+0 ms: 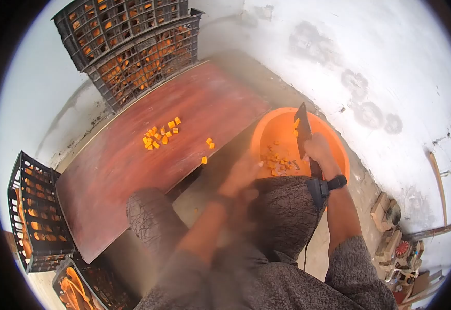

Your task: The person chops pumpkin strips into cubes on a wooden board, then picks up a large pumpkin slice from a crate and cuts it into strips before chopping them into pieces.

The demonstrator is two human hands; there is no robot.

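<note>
My right hand [319, 148] is wrapped round a broad, dark-bladed knife [303, 132] above the orange tub [336, 135]. Bits of orange food cling to the blade. Inside the tub lie several small orange pieces [274, 164]. My left hand [242, 171] is at the tub's near left rim, smeared, so its fingers cannot be made out. On the red board [132, 139] to the left sits a loose cluster of orange cubes [156, 137], with a few stray cubes [209, 143] closer to the board's edge.
Two stacked black crates [143, 59] full of orange pieces stand behind the board. Another black crate [37, 212] is at its left end, and a crate with orange peel-like strips [74, 289] lies below. A white wall [370, 67] rises beyond the tub. Wooden blocks [385, 212] lie at right.
</note>
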